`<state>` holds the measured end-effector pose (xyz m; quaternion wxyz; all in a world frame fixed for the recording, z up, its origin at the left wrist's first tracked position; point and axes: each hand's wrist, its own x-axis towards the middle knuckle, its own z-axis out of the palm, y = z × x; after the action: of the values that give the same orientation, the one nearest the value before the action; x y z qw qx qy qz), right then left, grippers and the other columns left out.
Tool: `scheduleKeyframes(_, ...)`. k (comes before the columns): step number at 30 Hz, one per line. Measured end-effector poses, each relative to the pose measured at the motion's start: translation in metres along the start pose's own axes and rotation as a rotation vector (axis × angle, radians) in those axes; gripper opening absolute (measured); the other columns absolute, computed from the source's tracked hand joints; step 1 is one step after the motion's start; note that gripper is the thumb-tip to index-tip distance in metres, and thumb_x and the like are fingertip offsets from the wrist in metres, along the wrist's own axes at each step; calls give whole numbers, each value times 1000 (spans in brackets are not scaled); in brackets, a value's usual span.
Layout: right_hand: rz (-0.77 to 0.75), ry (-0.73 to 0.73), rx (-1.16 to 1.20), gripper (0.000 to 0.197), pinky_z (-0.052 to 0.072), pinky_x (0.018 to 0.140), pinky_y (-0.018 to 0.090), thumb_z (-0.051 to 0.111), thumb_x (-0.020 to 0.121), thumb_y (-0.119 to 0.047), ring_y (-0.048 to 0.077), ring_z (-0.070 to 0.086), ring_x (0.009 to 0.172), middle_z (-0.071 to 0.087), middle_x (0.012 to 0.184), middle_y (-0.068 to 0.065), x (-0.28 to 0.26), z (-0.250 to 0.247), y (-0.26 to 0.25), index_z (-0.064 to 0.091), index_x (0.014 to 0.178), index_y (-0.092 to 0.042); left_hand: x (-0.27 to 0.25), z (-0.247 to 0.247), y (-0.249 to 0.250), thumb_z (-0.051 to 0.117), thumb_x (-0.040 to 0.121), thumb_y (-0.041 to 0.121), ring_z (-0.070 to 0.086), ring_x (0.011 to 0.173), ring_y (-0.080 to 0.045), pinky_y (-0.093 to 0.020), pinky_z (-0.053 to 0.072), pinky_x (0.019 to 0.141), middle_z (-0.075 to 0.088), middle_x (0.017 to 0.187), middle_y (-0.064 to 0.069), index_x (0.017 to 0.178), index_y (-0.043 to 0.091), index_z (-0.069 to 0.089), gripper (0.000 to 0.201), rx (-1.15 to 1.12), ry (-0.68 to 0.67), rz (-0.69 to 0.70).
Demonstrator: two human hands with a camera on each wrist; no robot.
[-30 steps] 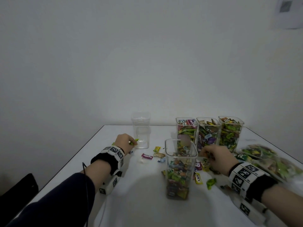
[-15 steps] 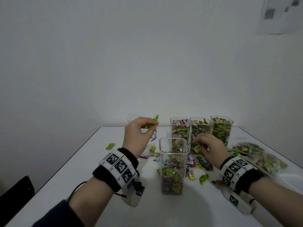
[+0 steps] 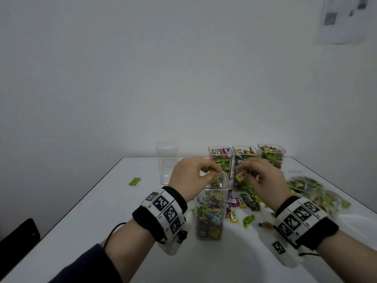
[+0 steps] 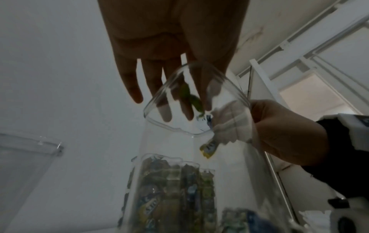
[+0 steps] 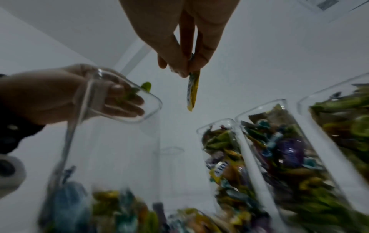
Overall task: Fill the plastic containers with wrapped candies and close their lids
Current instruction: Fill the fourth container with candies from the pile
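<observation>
Left hand [image 3: 189, 176] pinches green wrapped candy [image 3: 206, 169] over half-full clear square plastic container [image 3: 211, 213]; right hand [image 3: 263, 180], at 3 o'clock, pinches yellow candy [image 3: 240, 176], lettering unreadable.

near container [image 3: 211, 213] front-centre | three full containers [image 3: 245, 160] behind-right | empty container [image 3: 166, 162] behind-left | bag [image 3: 318, 193] far right

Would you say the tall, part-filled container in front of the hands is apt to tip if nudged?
Probably somewhat: the part-filled container is tall and narrow. The candies inside sit low, which likely steadies it. Its smooth clear walls may slide on the white table.
</observation>
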<state>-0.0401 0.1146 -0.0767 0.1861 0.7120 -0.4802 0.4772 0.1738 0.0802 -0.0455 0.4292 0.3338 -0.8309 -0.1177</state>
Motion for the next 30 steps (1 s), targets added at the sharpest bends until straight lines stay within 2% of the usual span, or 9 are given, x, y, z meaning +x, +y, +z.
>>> scheduleKeyframes(5, -7, 80, 99, 31, 42, 81, 12, 68, 74, 13, 10, 58, 88, 63, 95, -4, 18, -8, -28, 71, 94, -10, -4, -8, 1, 74, 79, 25, 56, 102, 3, -8, 37, 89, 65, 98, 19, 80, 26, 73, 2, -83, -182, -98)
scheduleKeyframes(7, -18, 108, 129, 32, 48, 82, 21, 66, 74, 14, 12, 59, 90, 63, 95, -5, 25, -12, -39, 70, 94, -11, -9, -10, -1, 76, 77, 33, 52, 111, 4, -13, 36, 92, 62, 111, 19, 86, 29, 71, 11, -168, -147, -140)
scheduleKeyframes(10, -38, 129, 171, 30, 53, 81, 34, 65, 76, 12, 14, 61, 92, 64, 96, -4, 32, -18, -56, 70, 95, -10, -18, -11, -7, 76, 67, 50, 46, 120, -1, -26, 42, 96, 55, 126, 15, 111, 34, 61, 50, -319, -72, -272)
scheduleKeyframes(12, -54, 135, 208, 30, 54, 81, 34, 65, 76, 12, 14, 62, 93, 64, 97, -5, 34, -19, -66, 70, 96, -11, -26, -10, -11, 78, 53, 55, 45, 121, -7, -24, 47, 89, 48, 132, 12, 125, 37, 49, 79, -400, -75, -368)
scheduleKeyframes(16, -10, 74, 274, 31, 52, 82, 28, 66, 78, 8, 5, 59, 91, 62, 96, -10, 36, -13, -82, 69, 99, -15, -36, -4, -21, 85, 47, 39, 50, 123, -19, -29, 52, 90, 46, 136, 1, 143, 31, 35, 109, -556, -102, -475)
scheduleKeyframes(18, 15, 43, 295, 32, 51, 80, 27, 64, 78, 8, 3, 56, 88, 60, 96, -11, 37, -7, -88, 68, 101, -15, -39, 2, -24, 88, 52, 27, 55, 119, -19, -29, 53, 90, 50, 134, 0, 146, 26, 32, 109, -621, -111, -482)
scheduleKeyframes(21, 62, 5, 303, 34, 45, 78, 18, 62, 79, 9, 0, 52, 83, 58, 96, -10, 34, 4, -90, 67, 104, -14, -43, 10, -26, 88, 60, 21, 62, 106, -15, -13, 49, 73, 55, 122, 5, 143, 28, 37, 98, -609, -79, -478)
scheduleKeyframes(24, 117, -10, 276, 35, 39, 68, 5, 61, 76, 9, 0, 51, 76, 57, 99, -3, 31, 13, -90, 66, 101, -15, -46, 14, -27, 89, 59, 22, 61, 108, -18, -16, 48, 77, 57, 117, 4, 139, 30, 42, 92, -606, -35, -485)
scheduleKeyframes(30, 231, -178, 250, 30, 36, 67, 2, 62, 78, 1, 0, 49, 74, 52, 96, -3, 26, 21, -85, 69, 99, -19, -51, 18, -27, 87, 62, 16, 58, 112, -16, -17, 52, 80, 58, 117, 2, 136, 32, 44, 87, -652, -2, -488)
